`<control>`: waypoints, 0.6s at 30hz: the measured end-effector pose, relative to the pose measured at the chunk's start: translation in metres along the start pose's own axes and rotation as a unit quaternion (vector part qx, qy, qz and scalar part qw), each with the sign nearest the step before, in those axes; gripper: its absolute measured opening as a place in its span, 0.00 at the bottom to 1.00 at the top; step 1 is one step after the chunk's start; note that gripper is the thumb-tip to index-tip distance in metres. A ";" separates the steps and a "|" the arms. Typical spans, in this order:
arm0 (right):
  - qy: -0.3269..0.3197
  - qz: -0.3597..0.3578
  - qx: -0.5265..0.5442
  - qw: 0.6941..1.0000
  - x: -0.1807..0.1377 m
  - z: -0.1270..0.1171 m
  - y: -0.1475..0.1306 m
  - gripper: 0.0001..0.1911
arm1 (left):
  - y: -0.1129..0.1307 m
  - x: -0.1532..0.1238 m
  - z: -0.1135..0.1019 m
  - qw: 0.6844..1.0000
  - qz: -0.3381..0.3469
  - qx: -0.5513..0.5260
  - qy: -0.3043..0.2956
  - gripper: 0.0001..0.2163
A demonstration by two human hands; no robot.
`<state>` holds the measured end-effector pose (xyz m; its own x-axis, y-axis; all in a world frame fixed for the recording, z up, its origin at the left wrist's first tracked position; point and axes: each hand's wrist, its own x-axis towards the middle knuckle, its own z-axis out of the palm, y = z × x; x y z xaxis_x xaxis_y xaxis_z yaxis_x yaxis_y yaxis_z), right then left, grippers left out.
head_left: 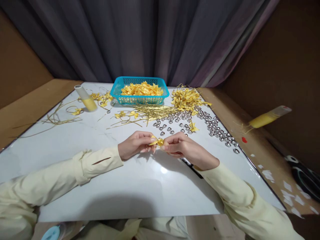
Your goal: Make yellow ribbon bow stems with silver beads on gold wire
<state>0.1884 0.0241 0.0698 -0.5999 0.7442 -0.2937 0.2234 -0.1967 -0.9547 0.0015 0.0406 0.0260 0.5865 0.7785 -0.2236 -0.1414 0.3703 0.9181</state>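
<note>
A small yellow ribbon bow [159,142] is held between my two hands above the white tabletop [120,196]. My left hand [138,143] pinches its left side between thumb and fingers. From the other side, my right hand [180,146] closes thumb and forefinger on the bow's right end. Whether a thin gold tie is also in my fingers is too small to tell. Just beyond my hands lie loose silver heart-shaped pieces [170,130] and a bundle of gold wire ties [155,111].
At the back stands a blue basket [116,90] of yellow bows. Right of it is a pile of bows with ties [186,98]. One yellow-filled bottle [87,100] stands left; another [270,116] is at the right. Scissors [305,180] and paper scraps lie far right.
</note>
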 end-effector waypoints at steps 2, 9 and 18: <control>-0.002 0.001 0.005 1.000 0.001 0.000 0.001 0.16 | 0.000 0.000 0.000 1.000 0.002 0.005 0.001 0.13; 0.014 0.004 0.015 1.000 0.002 0.002 0.003 0.15 | -0.001 0.000 -0.001 1.000 0.006 0.013 0.015 0.13; 0.041 -0.017 -0.013 0.999 0.004 0.004 0.006 0.14 | 0.000 0.001 0.000 1.000 0.012 0.010 0.021 0.13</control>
<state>0.1844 0.0231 0.0631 -0.5423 0.8008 -0.2542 0.2239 -0.1538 -0.9624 0.0023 0.0414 0.0260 0.5484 0.8082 -0.2146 -0.1384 0.3408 0.9299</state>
